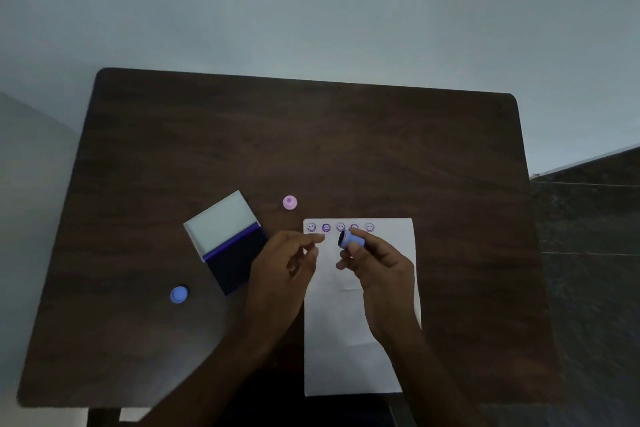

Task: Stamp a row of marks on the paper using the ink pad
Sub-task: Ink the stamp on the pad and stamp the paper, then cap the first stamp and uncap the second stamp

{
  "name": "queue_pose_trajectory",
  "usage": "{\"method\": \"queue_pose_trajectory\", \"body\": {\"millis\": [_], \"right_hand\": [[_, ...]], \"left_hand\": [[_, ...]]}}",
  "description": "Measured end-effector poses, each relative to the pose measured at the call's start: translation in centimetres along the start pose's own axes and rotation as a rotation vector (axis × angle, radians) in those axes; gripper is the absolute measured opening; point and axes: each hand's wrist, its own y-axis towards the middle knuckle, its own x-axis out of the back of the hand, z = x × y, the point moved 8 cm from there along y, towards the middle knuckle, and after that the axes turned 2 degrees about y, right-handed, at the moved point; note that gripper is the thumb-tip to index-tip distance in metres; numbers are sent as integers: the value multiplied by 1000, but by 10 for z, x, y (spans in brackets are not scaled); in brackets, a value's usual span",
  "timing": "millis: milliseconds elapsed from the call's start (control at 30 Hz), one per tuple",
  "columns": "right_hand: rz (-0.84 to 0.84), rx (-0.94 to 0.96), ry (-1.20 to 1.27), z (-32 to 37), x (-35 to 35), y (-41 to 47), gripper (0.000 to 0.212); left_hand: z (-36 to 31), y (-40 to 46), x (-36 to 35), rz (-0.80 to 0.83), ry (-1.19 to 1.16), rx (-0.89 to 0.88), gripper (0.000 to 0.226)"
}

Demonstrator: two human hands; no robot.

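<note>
Forearms enter from near table [138, 149] edge. Paper [360, 340] lies lengthwise under them, short edge far. Right hand [377, 263] pinches blue stamp [350, 239], lifted off paper, long axis near level, inked face turned left toward left hand [287, 260]. Left grip loose, holds nothing, fingertips just beside stamp face. Row of five smiley marks [340, 227] just beyond stamp. Open ink pad [235, 263] lies left, nearer left hand. Blue cap [179, 294], pink stamp [289, 202] apart.

Single head view, high above, facing forward-down over dark table [311, 135]; wall beyond.
</note>
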Motion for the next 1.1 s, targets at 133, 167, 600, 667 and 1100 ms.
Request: {"method": "queue_pose_trajectory", "body": {"millis": [133,167,600,667,1100], "right_hand": [[210,-123,188,1,-35,-15,21],[251,-162,211,-1,-43,-20,22],[545,-389,201,-34,-131,-68,34],[536,-394,172,-37,-134,-69,34],[452,-345,134,-43,-129,-70,35]], "left_hand": [[-14,-28,48,-128,-115,-259,22],[-7,-34,57,-151,-118,-261,20],[199,-43,122,-437,214,154,67],[201,-41,124,-446,202,116,63],[192,-28,115,-466,130,-50,28]]}}
